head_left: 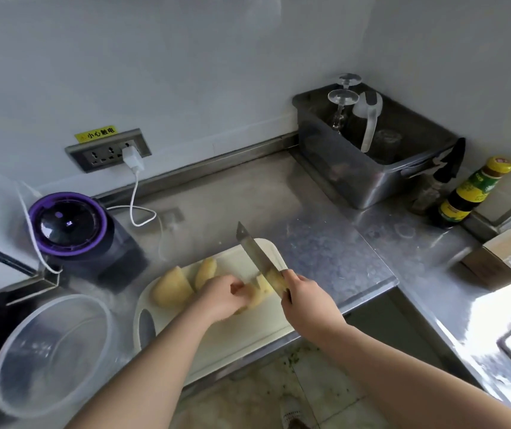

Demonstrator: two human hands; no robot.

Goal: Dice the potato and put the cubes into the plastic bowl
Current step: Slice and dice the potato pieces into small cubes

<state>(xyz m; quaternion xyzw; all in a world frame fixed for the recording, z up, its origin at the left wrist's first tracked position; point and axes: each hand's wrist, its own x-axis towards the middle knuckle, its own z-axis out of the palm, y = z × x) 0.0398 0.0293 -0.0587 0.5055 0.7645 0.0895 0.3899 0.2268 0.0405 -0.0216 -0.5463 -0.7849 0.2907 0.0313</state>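
Stainless-steel surface (309, 230), carrying a white cutting board (248, 329) at its front edge. On the board: peeled potato (258, 294), cut into chunks, one under the left hand (220, 300), fingers curled over it; two larger chunks (172, 287) just beyond. Right hand (305, 300): fingers wrapped round the handle of a knife (254, 250), blade set against the held chunk. Clear plastic bowl (49, 360): left of the board, just beside it.
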